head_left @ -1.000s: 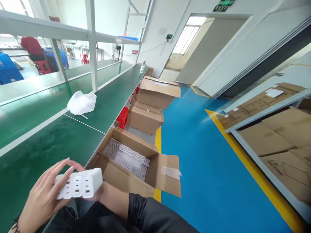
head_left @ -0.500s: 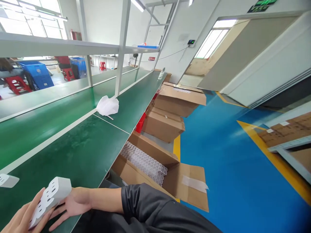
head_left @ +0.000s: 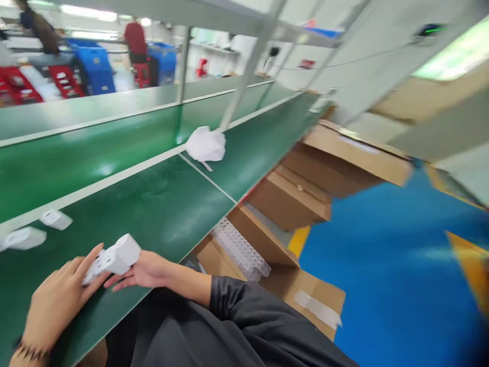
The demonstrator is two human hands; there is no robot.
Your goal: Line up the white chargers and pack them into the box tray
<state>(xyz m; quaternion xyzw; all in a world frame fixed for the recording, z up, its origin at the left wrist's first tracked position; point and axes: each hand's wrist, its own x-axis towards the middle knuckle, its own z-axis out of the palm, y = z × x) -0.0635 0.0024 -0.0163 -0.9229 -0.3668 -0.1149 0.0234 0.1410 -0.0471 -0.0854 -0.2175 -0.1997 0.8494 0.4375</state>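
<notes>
White socket adapters (head_left: 110, 259), with dark slots on their faces, form a short row low on the left, above the green bench. My left hand (head_left: 64, 285) is closed around the row's left end, fingers along the far side and thumb on the near side. Behind and below the right end lies my right hand (head_left: 148, 270), its fingers stretched out toward the left. Its thumb is hidden, and whether it presses on the row I cannot tell. Farther left on the bench lie another white adapter (head_left: 56, 219) and a longer white piece (head_left: 25, 238).
A crumpled white bag (head_left: 206, 144) lies on the green bench (head_left: 148, 204) by the divider strip. Right of the bench edge, an open carton (head_left: 321, 300) holds clear ribbed plastic (head_left: 244, 252). More cartons (head_left: 294, 199) stand beyond. A metal post (head_left: 250, 63) rises from the bench.
The view has swung left, bringing the loose white pieces further into sight. Both hands and the row of adapters appear higher and further right. The left hand still grips the row.
</notes>
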